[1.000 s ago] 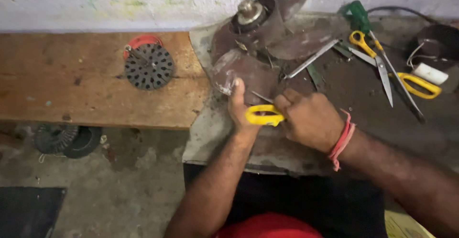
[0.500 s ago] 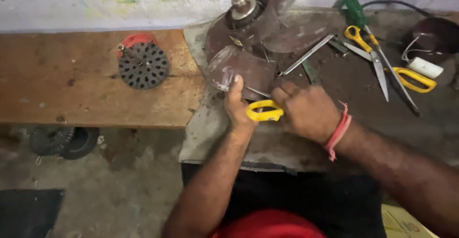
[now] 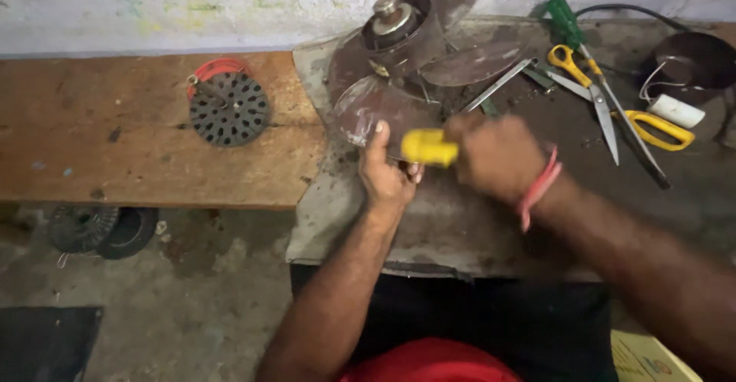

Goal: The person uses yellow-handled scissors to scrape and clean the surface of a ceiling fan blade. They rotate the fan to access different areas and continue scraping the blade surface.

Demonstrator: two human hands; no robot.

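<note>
A dusty brown fan rotor (image 3: 399, 52) with three blades and a metal hub lies on a grey stone slab (image 3: 475, 221). My left hand (image 3: 387, 171) grips the edge of the nearest blade (image 3: 368, 110), thumb up against it. My right hand (image 3: 498, 156), with a red thread band at the wrist, is closed on a yellow-handled tool (image 3: 429, 148) whose tip is hidden between the two hands. The right hand is blurred.
A round perforated black motor cover (image 3: 228, 110) with a red ring lies on the wooden bench (image 3: 100, 144). Yellow-handled scissors (image 3: 613, 113), a green-handled screwdriver (image 3: 571, 25), a metal rod, a white roll (image 3: 676, 110) and a dark bowl sit at right. Coiled parts lie on the floor.
Both hands stay at the blade edge; the yellow tool handle has shifted slightly and the right hand is moving. The camera has drifted a little, shifting the scene.
</note>
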